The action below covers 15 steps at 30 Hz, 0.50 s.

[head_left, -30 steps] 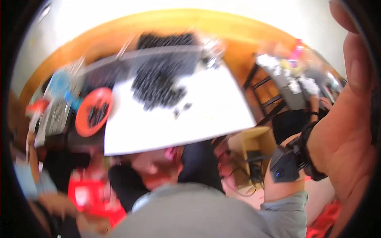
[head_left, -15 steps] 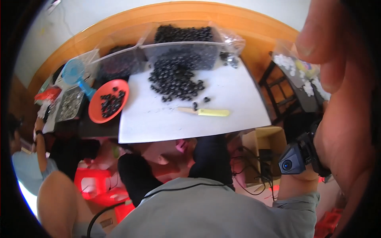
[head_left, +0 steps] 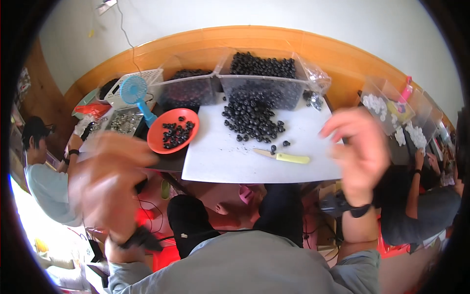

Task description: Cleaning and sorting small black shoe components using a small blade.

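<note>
Small round black parts [head_left: 250,116] sit heaped on white board [head_left: 215,164]. I see R hand [head_left: 360,152] now lower, loose, w/ nothing in it; L hand [head_left: 105,181] now in, blurry, can't tell grip. Both can prob reach.

1. Left hand [head_left: 110,176] blurred by motion; seen left of the red bowl [head_left: 154,136], in which small black beads are held. Grip cannot be made out.
2. Right hand [head_left: 360,149] seen raised at the right edge of the white board [head_left: 220,166]; fingers bent, thumb held apart from them.
3. Loose black beads [head_left: 252,120] heaped on the board, against the front of a clear bin [head_left: 299,98] filled with similar beads.
4. Knife [head_left: 293,158] laid flat on the board, yellow-green handle turned right; two stray beads noted just beside it.
5. Blue fan [head_left: 133,90] stood behind the bowl.
</note>
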Each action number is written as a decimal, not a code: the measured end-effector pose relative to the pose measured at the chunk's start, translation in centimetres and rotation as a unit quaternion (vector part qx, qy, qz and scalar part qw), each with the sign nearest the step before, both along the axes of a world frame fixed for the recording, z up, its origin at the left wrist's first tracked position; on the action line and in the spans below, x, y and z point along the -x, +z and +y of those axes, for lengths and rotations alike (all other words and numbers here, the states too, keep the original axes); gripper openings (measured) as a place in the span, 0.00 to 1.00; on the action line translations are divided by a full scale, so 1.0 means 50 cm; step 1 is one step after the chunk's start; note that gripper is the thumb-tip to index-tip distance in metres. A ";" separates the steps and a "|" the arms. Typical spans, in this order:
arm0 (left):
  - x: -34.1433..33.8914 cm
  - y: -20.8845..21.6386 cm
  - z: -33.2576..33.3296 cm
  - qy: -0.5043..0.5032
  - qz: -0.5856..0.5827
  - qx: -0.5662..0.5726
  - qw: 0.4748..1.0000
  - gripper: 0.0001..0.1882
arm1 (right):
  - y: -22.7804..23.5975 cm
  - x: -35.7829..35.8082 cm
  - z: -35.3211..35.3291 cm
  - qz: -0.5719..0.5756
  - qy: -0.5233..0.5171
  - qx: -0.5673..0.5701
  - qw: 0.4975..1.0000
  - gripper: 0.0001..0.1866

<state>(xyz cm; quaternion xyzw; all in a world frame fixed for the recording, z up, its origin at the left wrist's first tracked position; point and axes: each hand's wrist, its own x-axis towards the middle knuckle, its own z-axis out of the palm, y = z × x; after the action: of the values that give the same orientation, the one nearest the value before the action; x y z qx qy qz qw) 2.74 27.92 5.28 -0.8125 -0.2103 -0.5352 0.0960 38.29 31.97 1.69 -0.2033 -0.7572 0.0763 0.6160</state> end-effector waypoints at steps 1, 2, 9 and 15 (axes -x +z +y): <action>-0.010 -0.084 0.021 0.003 -0.165 0.231 0.959 0.09 | -0.063 0.012 0.009 -0.031 -0.099 0.123 0.987 0.09; -0.014 -0.126 0.031 0.111 -0.146 0.383 0.905 0.03 | -0.148 0.019 0.048 -0.043 -0.114 0.165 0.979 0.08; -0.111 -0.330 0.140 0.029 -0.042 0.336 0.941 0.07 | -0.324 0.081 0.133 -0.252 -0.304 0.077 0.915 0.06; -0.234 -0.374 0.245 0.087 0.017 0.204 0.975 0.12 | -0.345 0.089 0.116 -0.245 -0.285 0.057 0.925 0.09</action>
<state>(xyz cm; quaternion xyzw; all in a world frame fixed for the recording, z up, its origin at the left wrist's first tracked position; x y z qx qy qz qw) 14.43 40.18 -13.43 -0.8026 -0.3833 -0.4566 -0.0220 33.86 37.75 -15.56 -0.4579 -0.7888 -0.1116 0.3946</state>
